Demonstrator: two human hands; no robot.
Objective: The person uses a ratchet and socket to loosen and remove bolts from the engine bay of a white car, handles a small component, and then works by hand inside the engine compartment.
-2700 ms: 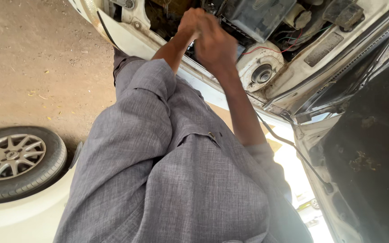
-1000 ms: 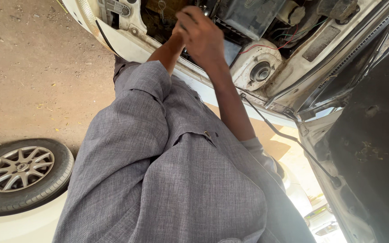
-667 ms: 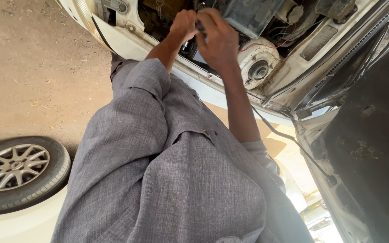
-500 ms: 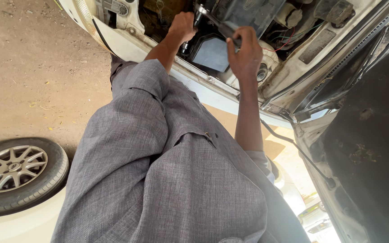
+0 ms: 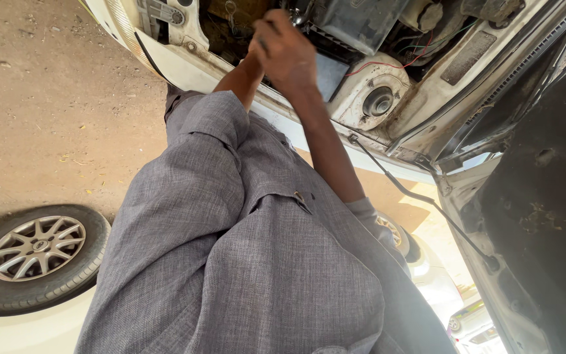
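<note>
Both my arms reach from my grey garment into the open engine bay of a white car. My right hand is clenched in a fist near the top of the bay, in front of a dark box-shaped part. A bit of a slim metal tool shows just above the knuckles. My left forearm comes up beside it. The left hand itself is hidden behind the right hand.
A round strut mount and red wiring sit right of my hands. A thin prop rod holds up the dark hood underside at right. An alloy wheel and dirt ground lie at left.
Half a second ago my hands were apart with a thin metal tool between them. The right hand has swung back left and now covers the left hand.
</note>
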